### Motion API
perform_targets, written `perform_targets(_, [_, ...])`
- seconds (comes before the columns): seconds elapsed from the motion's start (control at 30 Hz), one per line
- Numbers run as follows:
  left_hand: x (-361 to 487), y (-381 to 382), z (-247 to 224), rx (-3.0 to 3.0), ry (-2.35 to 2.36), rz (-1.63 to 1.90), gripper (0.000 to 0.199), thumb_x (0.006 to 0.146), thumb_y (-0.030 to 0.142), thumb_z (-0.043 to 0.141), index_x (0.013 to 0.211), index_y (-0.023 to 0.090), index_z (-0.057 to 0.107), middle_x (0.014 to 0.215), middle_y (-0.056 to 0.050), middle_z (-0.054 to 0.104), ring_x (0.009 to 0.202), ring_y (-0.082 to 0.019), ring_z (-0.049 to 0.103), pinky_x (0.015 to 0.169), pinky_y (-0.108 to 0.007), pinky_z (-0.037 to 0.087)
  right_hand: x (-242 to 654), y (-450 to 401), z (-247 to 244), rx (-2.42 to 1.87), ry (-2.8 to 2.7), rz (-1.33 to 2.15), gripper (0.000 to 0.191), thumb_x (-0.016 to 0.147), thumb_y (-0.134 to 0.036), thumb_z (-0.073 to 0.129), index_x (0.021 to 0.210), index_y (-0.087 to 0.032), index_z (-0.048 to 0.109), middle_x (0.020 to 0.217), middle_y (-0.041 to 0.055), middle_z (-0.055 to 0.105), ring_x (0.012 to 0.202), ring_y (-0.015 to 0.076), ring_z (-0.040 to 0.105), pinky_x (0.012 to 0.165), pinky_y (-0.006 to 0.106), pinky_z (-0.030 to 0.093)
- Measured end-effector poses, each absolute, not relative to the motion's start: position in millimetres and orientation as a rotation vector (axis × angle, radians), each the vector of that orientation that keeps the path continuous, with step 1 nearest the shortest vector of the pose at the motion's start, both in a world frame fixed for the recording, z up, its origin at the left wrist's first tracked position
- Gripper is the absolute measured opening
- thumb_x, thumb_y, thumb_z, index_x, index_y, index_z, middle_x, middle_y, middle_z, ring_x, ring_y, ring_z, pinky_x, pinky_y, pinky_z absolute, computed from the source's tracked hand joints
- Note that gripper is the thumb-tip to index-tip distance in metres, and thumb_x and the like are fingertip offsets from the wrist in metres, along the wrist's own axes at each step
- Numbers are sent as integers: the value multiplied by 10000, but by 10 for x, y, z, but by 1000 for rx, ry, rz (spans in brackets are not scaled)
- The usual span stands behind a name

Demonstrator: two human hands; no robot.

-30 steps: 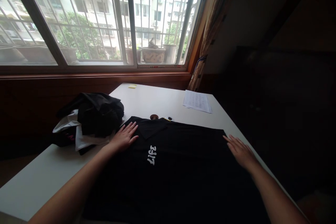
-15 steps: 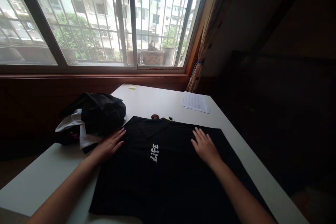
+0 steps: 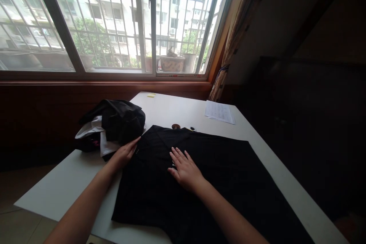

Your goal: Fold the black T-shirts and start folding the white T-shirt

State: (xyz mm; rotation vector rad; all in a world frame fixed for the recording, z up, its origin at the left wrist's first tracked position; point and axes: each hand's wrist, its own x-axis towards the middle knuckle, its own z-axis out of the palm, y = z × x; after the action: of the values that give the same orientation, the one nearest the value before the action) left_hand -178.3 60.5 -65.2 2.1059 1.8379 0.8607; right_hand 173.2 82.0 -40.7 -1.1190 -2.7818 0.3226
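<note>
A black shirt (image 3: 225, 175) lies spread out on the white table (image 3: 65, 187), its far edge reaching toward the window side. My right hand (image 3: 184, 167) rests flat on its middle, fingers stretched, covering nearly all of the white print there. At the shirt's left edge is my left hand (image 3: 124, 156), its fingers extended along the fabric and close to a heap of clothes (image 3: 122, 118). That heap is mostly black, with some white cloth hanging from it.
Printed papers (image 3: 219, 112) lie at the far right of the table, a yellow sticky note (image 3: 151, 95) at the far left. Just beyond the shirt are a brown round object (image 3: 176, 126) and a white ring-shaped one (image 3: 193, 129). A barred window and curtain (image 3: 221, 76) stand behind.
My right hand has slid left from the shirt's right part onto the white print. My left hand stays at the left edge, turned more on its side. The view has shifted slightly.
</note>
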Motion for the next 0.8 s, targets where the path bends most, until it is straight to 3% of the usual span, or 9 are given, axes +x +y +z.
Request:
perform_targets(0.23, [-1796,603,-602,2111,1797,830,724,942,676,410,1461,182,509,1465,-97,560,1333,-288,545,1147,-416,411,1769,797,-395,-1153,-2793,311,713,1010,-621,233,1596,-215,225,1669,21,105,1546,223,88,1254,469,63])
perform_targets(0.57, [-1797,608,-642,2176,1769,726,561,981,603,396,1396,279,588,1524,-24,501,1391,-268,478,1181,-425,358,1804,742,-368,-1154,-2809,303,728,1006,-633,223,1595,-205,222,1667,25,97,1547,219,82,1254,463,60])
perform_targets(0.8, [-1830,641,-687,2213,1790,683,562,982,607,378,1395,291,590,1531,-13,492,1396,-272,471,1178,-419,361,2063,588,-368,-1147,-2789,334,726,1002,-648,242,1603,-247,174,1668,19,107,1544,234,107,1255,473,75])
